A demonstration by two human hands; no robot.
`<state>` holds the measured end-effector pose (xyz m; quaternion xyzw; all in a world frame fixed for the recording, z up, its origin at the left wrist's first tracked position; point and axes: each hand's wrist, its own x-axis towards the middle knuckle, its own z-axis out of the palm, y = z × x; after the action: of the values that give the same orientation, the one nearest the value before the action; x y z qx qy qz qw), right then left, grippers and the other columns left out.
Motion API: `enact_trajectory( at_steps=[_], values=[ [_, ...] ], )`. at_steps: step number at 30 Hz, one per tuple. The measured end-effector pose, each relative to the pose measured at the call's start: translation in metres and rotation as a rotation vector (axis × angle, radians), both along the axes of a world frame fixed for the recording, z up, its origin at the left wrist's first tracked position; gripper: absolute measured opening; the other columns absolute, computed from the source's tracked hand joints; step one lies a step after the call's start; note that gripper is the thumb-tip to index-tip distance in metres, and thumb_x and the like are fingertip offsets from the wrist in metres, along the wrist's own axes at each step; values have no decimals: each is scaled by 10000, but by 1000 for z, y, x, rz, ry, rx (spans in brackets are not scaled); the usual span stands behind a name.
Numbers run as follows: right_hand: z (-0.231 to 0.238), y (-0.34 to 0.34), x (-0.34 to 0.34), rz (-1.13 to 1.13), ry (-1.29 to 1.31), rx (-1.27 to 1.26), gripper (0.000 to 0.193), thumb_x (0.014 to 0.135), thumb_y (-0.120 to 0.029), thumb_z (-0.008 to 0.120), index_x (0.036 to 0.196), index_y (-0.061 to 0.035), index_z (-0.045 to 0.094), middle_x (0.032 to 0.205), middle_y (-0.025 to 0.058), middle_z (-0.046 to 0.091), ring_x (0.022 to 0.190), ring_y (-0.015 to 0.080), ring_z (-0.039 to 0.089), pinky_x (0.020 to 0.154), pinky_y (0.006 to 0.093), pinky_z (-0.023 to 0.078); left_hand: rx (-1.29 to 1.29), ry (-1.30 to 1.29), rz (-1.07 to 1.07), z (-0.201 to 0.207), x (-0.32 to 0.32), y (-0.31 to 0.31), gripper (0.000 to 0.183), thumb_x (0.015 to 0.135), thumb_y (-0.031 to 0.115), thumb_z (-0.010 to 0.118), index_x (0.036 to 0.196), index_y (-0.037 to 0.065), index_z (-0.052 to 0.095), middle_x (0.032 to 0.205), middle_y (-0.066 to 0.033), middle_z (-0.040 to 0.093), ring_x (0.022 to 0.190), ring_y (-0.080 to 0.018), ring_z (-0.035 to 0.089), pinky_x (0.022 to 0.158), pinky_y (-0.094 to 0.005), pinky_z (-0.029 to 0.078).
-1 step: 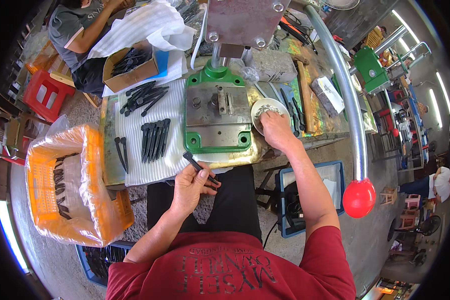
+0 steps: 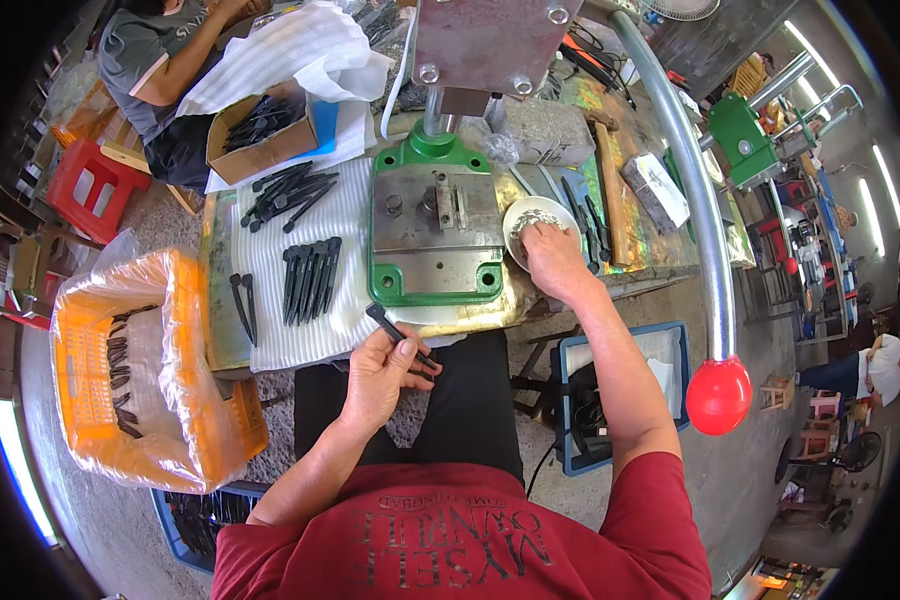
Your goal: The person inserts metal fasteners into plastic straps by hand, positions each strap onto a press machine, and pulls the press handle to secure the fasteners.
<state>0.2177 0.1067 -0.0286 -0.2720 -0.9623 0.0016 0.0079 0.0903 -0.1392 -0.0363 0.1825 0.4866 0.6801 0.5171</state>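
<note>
Taking the green press base [image 2: 435,298] as the landmark, the left hand [image 2: 375,382] is on its near side, a little to the left, with thumb and fingers pinching a slim black part [image 2: 382,317]; the part slants, its thicker head pointing up toward the base's near left corner (whether the two touch, I cannot tell from this angle). To the right of the base, the right hand [image 2: 556,262] reaches into a white dish [image 2: 513,222] of small greyish pieces [image 2: 536,216]; its fingertips are down among them and hidden, so I cannot tell whether they are spread or pinching anything. Compared with the picture an instant before, nothing visible has changed: both hands, the held part and the dish match, which I take to mean the work in hand stands at the same point, one part gripped and the other hand at the small pieces. Left of the base, on a white foam sheet [image 2: 275,342], lie a neat row of similar parts [image 2: 310,281], a separate pair [image 2: 243,308] farther out, and a looser heap [image 2: 286,196] toward the base's far side. Farther left of the base is a plastic-lined orange basket [image 2: 82,372].
</note>
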Motion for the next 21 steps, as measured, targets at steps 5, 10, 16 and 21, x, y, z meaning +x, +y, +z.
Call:
enact_trajectory(
  at_steps=[5, 10, 16, 21],
  values=[
    [1, 6, 6, -88, 201, -97, 107, 724, -48, 431, 818, -12, 469, 822, 167, 535, 796, 330, 510, 668, 430, 371, 5, -3, 13, -1, -3, 0, 165, 859, 171, 450, 911, 13, 453, 798, -76, 503, 655, -201, 602, 476, -225, 509],
    [-1, 6, 7, -139, 500, -265, 56, 768, -39, 440, 804, 4, 437, 740, 200, 517, 726, 372, 503, 640, 403, 401, 7, -12, 15, -4, -3, 1, 173, 858, 180, 454, 911, 15, 453, 796, -77, 501, 653, -198, 602, 477, -225, 509],
    [-6, 5, 10, -185, 659, -369, 98, 760, -18, 490, 841, -21, 433, 770, 167, 537, 710, 297, 552, 617, 344, 428, 0, 5, 16, -2, -2, 4, 172, 858, 174, 454, 908, 9, 452, 789, -77, 504, 653, -193, 600, 476, -223, 508],
    [-9, 2, 11, -193, 947, -699, 137, 790, 0, 467, 903, -47, 405, 726, -1, 472, 645, 68, 459, 578, 212, 388, 21, 49, 9, -3, -2, 7, 153, 856, 150, 454, 912, 9, 458, 793, -77, 513, 656, -191, 598, 497, -225, 505]
  ],
)
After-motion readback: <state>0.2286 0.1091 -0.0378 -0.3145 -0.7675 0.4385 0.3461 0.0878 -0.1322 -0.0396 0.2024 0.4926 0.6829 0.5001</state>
